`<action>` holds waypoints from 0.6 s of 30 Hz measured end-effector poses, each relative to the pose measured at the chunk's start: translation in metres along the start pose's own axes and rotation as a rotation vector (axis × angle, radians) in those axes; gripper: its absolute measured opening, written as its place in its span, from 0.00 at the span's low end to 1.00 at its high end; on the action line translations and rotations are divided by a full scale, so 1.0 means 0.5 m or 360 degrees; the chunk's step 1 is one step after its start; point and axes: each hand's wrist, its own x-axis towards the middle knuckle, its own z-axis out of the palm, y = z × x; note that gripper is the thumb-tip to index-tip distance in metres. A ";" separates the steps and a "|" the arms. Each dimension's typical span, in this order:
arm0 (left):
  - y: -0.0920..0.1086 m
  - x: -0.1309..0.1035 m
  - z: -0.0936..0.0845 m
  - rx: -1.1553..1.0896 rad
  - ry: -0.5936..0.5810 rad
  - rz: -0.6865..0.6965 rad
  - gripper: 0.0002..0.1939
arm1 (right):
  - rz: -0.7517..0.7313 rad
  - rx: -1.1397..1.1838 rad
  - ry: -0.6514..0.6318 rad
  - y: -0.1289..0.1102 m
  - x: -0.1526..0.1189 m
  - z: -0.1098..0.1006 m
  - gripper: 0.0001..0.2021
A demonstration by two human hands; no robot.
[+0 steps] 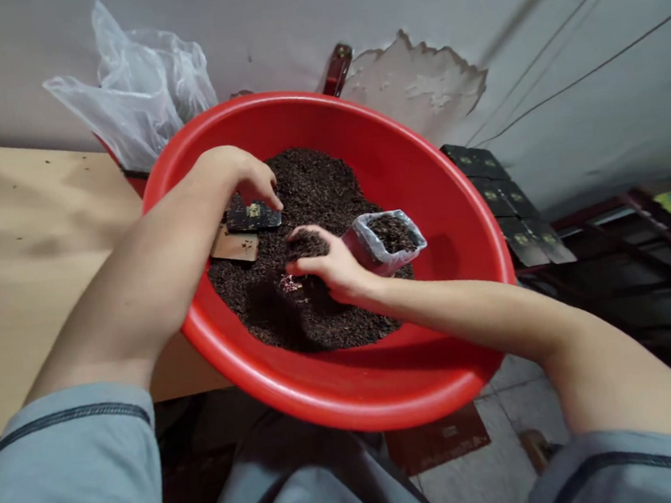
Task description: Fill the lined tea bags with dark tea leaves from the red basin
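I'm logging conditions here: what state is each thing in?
Red basin: partly filled
Dark loose material: heaped unevenly
Lined container: open, holding dark material
Right hand: cupped around some material
Left hand: bent down by black piece, grip unclear
Plastic bag: crumpled
Wall plaster: peeling

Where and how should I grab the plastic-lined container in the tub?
Grip the container around its side walls, below the rim, probably from the far right: its mouth, full of dark loose bits, faces mostly up, and your right hand crowds its near left.
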 end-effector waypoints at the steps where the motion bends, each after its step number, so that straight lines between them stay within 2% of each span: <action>1: -0.001 0.001 -0.002 0.0016 -0.0098 0.0001 0.49 | -0.0067 -0.0005 0.0072 -0.024 -0.002 -0.025 0.23; 3: 0.002 0.001 -0.005 0.0044 -0.0256 -0.0005 0.49 | -0.0204 -0.0006 0.0231 -0.068 -0.003 -0.079 0.24; 4: 0.007 0.000 -0.005 0.0060 -0.0254 -0.0003 0.49 | -0.0280 -0.0001 0.0302 -0.086 -0.003 -0.108 0.24; 7: 0.043 -0.013 0.003 0.0128 -0.0106 0.0028 0.58 | -0.0532 -0.0022 0.0465 -0.116 0.001 -0.192 0.24; 11: 0.146 -0.061 0.053 -0.0031 0.0132 0.0245 0.76 | -0.0860 -0.0293 0.0700 -0.101 0.012 -0.278 0.22; 13: 0.202 -0.088 0.094 -0.0266 0.0190 0.0369 0.77 | -0.0891 -0.0469 0.0733 -0.084 0.015 -0.300 0.21; 15: 0.246 -0.105 0.138 -0.0481 0.0195 0.0417 0.79 | -0.0874 -0.0611 0.0666 -0.072 0.015 -0.309 0.20; 18: 0.280 -0.104 0.194 -0.0640 0.0275 0.0419 0.82 | -0.0901 -0.0793 0.0499 -0.065 0.009 -0.305 0.16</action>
